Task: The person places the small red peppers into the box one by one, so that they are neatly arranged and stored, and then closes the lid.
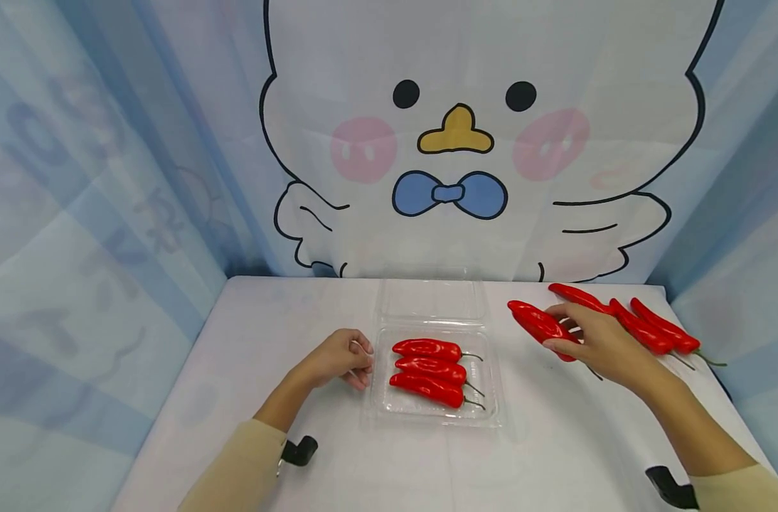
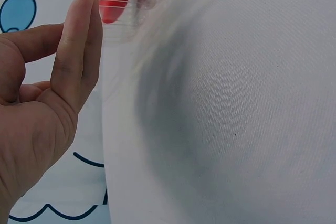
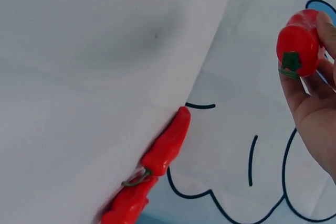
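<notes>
A clear plastic box (image 1: 384,411) stands open on the table, its lid tilted back, with three red peppers (image 1: 430,370) lying side by side in it, stems to the right. My left hand (image 1: 341,359) is at the box's left edge, fingers bent; in the left wrist view the fingertips of the left hand (image 2: 68,61) meet the clear wall. My right hand (image 1: 603,341) holds a red pepper (image 1: 535,320) between thumb and fingers, to the right of the box. The right wrist view shows this pepper (image 3: 299,43) stem-first in the right hand (image 3: 315,108).
Three more red peppers (image 1: 641,327) lie at the table's back right, beyond my right hand. Behind the white table (image 1: 542,455) hangs a curtain (image 1: 453,242) with a cartoon figure, and blue cloth hangs at both sides.
</notes>
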Tool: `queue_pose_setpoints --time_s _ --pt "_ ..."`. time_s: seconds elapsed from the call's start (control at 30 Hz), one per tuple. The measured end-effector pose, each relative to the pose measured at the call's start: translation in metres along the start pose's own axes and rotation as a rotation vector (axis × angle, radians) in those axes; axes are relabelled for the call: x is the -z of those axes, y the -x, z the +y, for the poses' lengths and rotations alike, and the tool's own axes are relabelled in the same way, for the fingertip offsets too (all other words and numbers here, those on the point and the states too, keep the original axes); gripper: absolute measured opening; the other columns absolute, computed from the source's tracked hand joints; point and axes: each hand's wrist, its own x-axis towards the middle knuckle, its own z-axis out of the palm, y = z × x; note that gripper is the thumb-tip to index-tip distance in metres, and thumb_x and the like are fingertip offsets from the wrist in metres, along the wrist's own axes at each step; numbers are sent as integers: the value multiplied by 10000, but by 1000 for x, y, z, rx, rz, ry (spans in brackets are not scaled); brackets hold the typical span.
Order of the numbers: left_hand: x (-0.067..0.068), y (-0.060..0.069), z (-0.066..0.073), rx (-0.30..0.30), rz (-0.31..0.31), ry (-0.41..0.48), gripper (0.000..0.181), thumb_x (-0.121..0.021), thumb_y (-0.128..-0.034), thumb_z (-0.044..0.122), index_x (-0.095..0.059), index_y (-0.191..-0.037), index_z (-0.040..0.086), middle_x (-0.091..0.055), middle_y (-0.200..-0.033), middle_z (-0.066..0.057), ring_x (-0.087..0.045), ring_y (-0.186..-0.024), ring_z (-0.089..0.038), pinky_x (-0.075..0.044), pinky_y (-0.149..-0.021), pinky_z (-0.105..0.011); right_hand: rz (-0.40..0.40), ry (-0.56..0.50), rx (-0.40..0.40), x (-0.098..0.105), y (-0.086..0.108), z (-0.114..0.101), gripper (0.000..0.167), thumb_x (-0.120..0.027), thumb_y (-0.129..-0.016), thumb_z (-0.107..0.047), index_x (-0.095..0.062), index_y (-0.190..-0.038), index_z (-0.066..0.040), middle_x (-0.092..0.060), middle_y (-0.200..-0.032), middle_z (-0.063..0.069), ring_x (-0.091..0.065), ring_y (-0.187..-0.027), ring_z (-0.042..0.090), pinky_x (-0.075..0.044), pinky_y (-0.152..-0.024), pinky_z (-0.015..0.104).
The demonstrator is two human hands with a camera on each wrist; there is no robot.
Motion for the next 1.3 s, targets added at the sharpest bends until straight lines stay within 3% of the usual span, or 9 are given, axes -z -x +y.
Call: queue_pose_setpoints --time_s 0.6,1.1,1.3 --pt "-2 -2 -1 -2 3 0 156 -643 -965 -26 -553 -1091 -36 -687 -815 -143 -692 -612 -187 -656 -605 -367 -160 -94 64 -30 -21 -52 631 -855 -851 -304 -565 -1358 -65 -679 -1212 125 -662 -1064 274 -668 -746 372" --pt "-1 -3 -2 -11 -13 1 153 -642 -962 -25 -553 -1086 -38 -683 -813 -141 -693 -608 -186 -657 -610 -371 -297 -135 135 -59 -32 -88 555 -869 -837 -230 -597 -1303 -100 -695 -1160 46 -664 -1043 189 -651 -777 270" --pt "-1 -2 0 12 -3 0 150 -641 -965 -27 -554 -1087 -33 -683 -832 -144 -695 -611 -188 -657 -610 -370 -348 -136 187 -74 -37 -99 540 -898 -804 -226 -625 -1256 -113 -699 -1123 13 -663 -1017 167 -641 -757 239"
